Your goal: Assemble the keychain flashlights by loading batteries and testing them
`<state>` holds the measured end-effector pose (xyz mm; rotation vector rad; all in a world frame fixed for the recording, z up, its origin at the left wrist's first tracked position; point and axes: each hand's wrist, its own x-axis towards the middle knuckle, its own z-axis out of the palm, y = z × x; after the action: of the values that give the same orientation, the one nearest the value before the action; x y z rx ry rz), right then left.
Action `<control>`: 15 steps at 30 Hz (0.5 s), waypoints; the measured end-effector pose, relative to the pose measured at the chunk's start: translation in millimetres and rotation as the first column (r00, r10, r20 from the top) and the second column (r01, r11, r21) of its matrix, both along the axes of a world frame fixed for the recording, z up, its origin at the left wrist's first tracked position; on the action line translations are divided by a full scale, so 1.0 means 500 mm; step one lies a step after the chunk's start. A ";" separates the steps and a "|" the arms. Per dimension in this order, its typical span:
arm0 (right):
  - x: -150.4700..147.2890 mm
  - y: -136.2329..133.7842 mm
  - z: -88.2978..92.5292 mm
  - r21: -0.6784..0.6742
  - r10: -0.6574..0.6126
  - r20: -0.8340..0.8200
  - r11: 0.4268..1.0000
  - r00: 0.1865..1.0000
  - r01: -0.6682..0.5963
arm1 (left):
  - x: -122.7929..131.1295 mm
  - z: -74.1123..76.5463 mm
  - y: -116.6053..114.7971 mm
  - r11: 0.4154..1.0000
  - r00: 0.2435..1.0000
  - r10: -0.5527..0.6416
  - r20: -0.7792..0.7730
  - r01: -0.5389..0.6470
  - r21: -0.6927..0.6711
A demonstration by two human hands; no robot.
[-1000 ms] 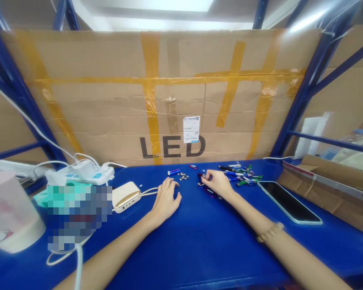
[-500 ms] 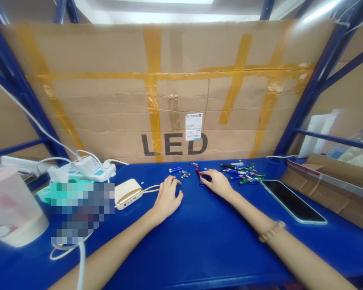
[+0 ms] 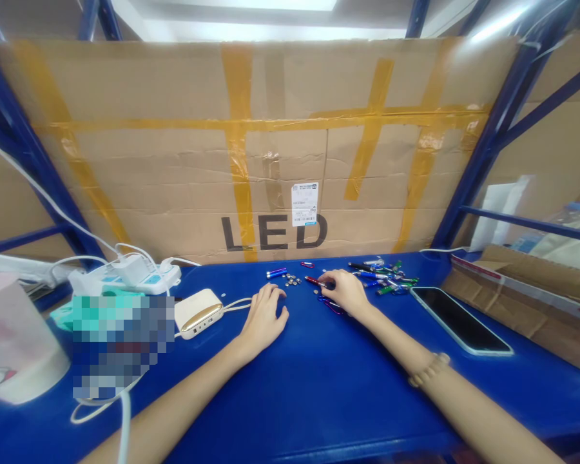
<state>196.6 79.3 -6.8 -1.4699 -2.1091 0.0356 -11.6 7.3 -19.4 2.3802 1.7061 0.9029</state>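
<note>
On blue bench (image 3: 319, 393) — right fingers (image 3: 329, 278) pressed together beside red tube (image 3: 313, 281) | left fingers (image 3: 270, 296) spread | pale tub (image 3: 19, 341) contents hidden

Taped cardboard sheet (image 3: 174, 167) printed LED, blue steel shelving frame (image 3: 481, 158), ceiling light (image 3: 497, 26)

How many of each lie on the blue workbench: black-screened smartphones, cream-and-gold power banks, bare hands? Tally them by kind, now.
Black-screened smartphone: 1
Cream-and-gold power bank: 1
Bare left hand and bare right hand: 2
Total: 4
</note>
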 end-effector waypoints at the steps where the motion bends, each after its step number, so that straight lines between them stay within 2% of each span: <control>1: 0.001 -0.001 0.002 0.006 0.000 -0.009 1.000 1.000 0.000 | 0.000 0.000 0.001 1.000 1.000 -0.004 -0.003 0.004 0.004; 3: 0.000 -0.004 0.008 0.047 0.042 -0.062 0.998 0.997 -0.039 | -0.001 0.000 0.001 1.000 1.000 -0.014 -0.010 0.014 0.015; 5: -0.007 -0.013 0.014 0.124 0.180 -0.159 0.979 0.971 -0.161 | 0.001 0.001 0.001 0.999 0.999 -0.029 -0.015 0.030 0.034; 7: -0.022 -0.028 0.019 0.205 0.369 -0.257 0.924 0.893 -0.323 | 0.002 0.004 0.000 0.997 0.998 -0.055 -0.023 0.056 0.057; 9: -0.043 -0.048 0.021 0.234 0.503 -0.313 0.863 0.806 -0.448 | 0.003 0.005 0.000 0.994 0.996 -0.086 -0.038 0.088 0.069; 12: -0.071 -0.076 0.022 0.220 0.603 -0.313 0.797 0.734 -0.562 | 0.002 0.001 0.002 0.992 0.993 -0.102 -0.068 0.106 0.071; 14: -0.078 -0.084 0.025 0.210 0.627 -0.259 0.779 0.735 -0.591 | 0.001 -0.002 0.005 0.992 0.992 -0.098 -0.078 0.103 0.074; 15: -0.077 -0.084 0.028 0.200 0.613 -0.210 0.790 0.762 -0.580 | 0.000 -0.002 0.005 0.992 0.992 -0.098 -0.073 0.104 0.076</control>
<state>158.2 37.1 7.0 -0.6184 -2.2170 0.3205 -11.6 10.0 -20.5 2.5524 1.5838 0.8997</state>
